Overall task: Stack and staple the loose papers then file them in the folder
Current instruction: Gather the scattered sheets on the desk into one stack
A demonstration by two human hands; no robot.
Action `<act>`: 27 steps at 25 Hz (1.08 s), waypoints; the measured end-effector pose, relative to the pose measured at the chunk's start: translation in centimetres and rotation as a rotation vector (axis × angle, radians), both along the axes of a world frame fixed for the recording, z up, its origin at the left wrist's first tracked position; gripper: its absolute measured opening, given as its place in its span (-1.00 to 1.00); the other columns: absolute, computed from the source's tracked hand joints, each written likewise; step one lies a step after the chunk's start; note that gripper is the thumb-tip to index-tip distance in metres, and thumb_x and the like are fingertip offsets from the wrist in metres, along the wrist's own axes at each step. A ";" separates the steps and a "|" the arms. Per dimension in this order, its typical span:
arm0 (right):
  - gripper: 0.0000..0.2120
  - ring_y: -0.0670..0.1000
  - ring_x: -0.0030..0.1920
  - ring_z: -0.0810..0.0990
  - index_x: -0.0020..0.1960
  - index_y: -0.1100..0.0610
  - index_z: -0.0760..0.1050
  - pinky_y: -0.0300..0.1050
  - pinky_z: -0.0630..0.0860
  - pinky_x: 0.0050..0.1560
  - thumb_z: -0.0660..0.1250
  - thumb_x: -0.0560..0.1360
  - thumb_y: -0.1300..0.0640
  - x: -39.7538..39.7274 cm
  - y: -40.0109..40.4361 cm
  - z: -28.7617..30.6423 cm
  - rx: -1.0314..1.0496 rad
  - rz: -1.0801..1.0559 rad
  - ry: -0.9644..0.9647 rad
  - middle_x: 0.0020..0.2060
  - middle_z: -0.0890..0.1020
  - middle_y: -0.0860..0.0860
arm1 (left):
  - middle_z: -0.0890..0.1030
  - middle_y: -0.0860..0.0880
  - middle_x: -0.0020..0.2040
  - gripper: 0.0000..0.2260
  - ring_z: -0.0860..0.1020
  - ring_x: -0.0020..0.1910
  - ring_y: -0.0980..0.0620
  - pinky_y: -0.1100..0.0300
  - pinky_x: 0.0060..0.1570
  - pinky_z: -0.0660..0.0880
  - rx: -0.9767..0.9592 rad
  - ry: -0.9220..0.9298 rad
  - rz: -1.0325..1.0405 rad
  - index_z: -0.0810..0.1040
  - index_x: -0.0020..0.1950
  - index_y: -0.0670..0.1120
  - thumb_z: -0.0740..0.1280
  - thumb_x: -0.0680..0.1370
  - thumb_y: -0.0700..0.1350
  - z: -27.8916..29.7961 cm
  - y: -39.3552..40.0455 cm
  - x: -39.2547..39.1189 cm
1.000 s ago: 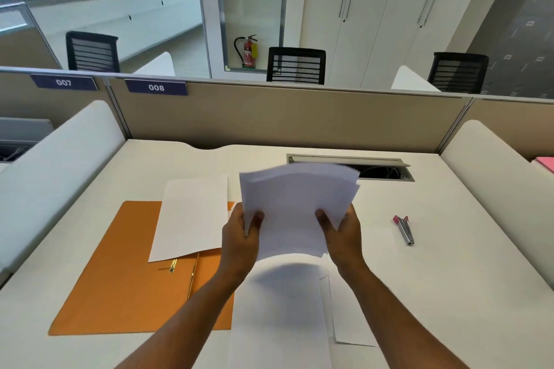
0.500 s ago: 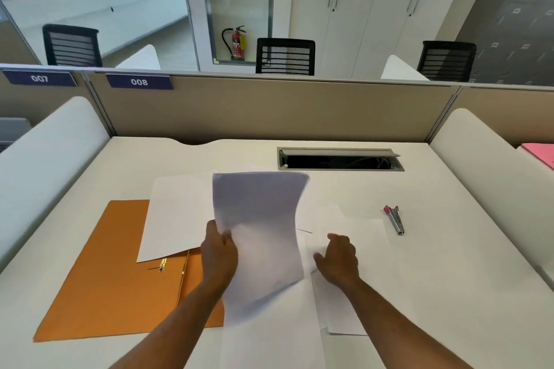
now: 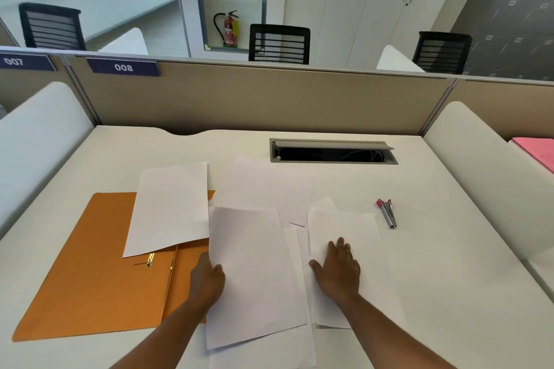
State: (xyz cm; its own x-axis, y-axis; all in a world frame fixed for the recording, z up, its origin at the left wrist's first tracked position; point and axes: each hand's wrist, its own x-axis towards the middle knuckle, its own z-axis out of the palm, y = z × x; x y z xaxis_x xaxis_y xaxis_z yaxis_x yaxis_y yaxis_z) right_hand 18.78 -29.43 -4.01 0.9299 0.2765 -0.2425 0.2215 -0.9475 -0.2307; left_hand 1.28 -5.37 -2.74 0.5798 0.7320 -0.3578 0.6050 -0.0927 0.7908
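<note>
Papers spread across my desk, a hand on each pile.

My left hand (image 3: 207, 280) pinches the left edge of the near stack of sheets (image 3: 254, 272); my right hand (image 3: 338, 271) lies flat and open, holding nothing, on another sheet (image 3: 344, 228). Left of them the orange folder (image 3: 90, 272) lies open with a loose page (image 3: 171, 207) across its top. Farther right sits the stapler (image 3: 387, 213), well apart.

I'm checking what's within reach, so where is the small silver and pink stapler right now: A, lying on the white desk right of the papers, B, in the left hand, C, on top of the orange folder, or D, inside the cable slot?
A: the small silver and pink stapler lies alone on the white desk, right of the loose white papers.
</note>
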 end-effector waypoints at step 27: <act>-0.49 0.07 0.42 0.50 0.54 0.02 0.31 0.01 0.44 0.39 0.20 0.65 -0.14 -6.3 10.2 3.1 0.314 0.379 0.358 0.44 0.53 0.00 | 0.61 -0.12 0.23 -0.78 0.60 0.12 -0.10 -0.08 0.15 0.56 -0.403 -0.189 -0.010 0.49 0.27 -0.03 0.26 0.63 -0.14 1.6 -1.5 2.1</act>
